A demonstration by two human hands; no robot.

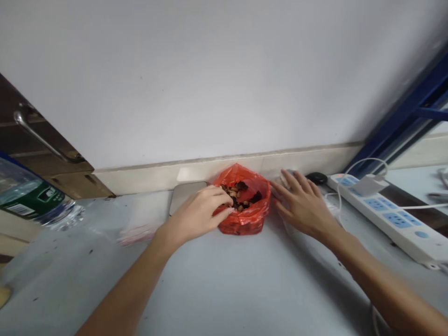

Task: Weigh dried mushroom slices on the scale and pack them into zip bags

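Note:
A red plastic bag (243, 226) stands with its mouth spread wide near the wall. Inside it lie dark and light brown dried pieces (240, 196), possibly shells or husks. My left hand (201, 210) reaches over the bag's left rim, thumb and fingers curved but apart, with nothing visible between them. To the right of the bag is my right hand (303, 200), its fingers spread over a clear, whitish plastic bag that they largely hide. Its thumb side is close to the red rim. Behind my left hand sits a flat grey, scale-like square (185, 191).
Clear plastic bags with reddish edges (140, 233) lie at left. A water bottle (31, 196) with a green label appears tilted at the left edge. On the right are a white power strip (388, 212) with a plugged-in charger, cables and a black mouse-like object (317, 178).

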